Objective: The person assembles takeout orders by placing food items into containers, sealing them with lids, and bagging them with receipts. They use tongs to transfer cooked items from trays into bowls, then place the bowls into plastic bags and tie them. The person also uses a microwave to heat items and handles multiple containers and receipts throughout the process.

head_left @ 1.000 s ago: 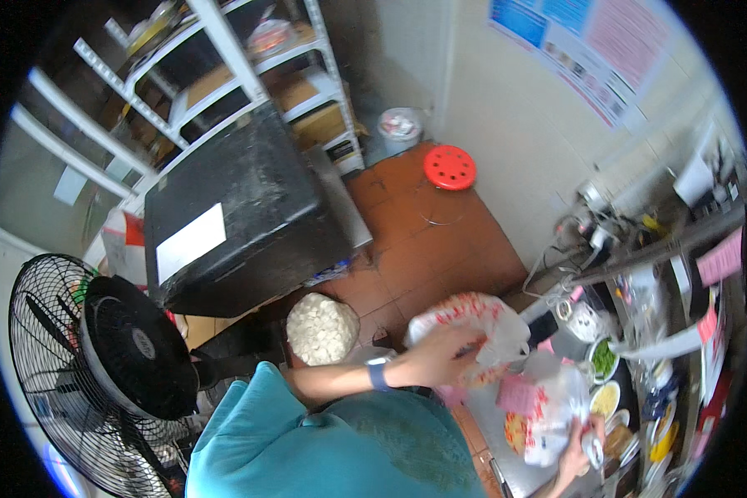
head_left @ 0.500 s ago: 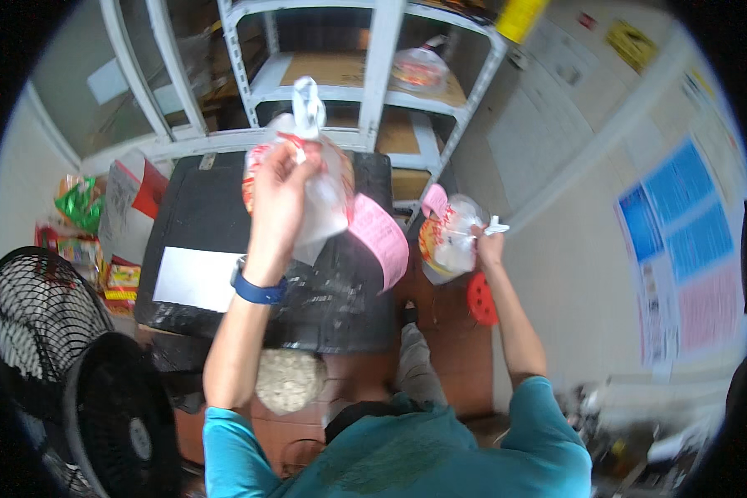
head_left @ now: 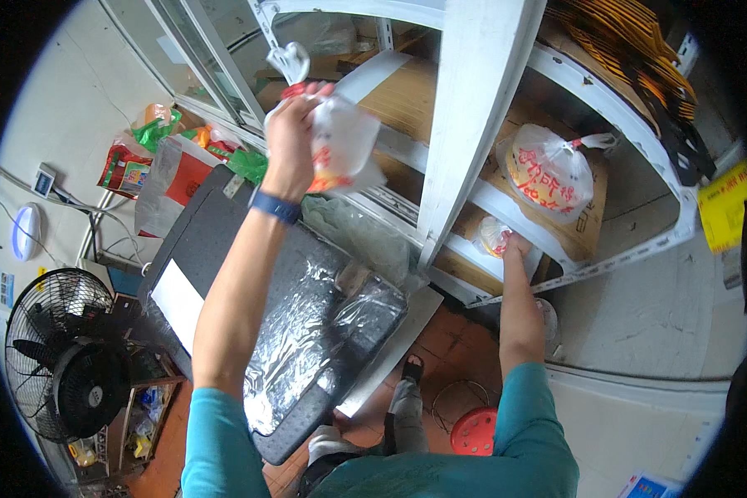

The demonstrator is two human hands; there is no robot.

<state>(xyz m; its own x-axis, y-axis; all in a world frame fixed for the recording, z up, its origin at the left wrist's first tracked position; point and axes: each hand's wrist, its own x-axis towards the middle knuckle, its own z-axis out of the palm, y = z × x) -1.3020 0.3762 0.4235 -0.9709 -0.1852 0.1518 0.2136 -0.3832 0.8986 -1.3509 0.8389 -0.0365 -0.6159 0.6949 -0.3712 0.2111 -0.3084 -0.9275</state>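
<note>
Left hand (head_left: 295, 137) (eleven o'clock) clamps fingers on tied bag (head_left: 349, 141); right hand (head_left: 516, 246) (three o'clock) touches second bag (head_left: 493, 233), finger closure indiscernible.

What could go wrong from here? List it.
The left hand holds the hanging bag near its knot, so the plastic might tear.
The right hand, at the lower bag, might knock the shelf.
The stool, close to the legs, could trip a step back.
</note>
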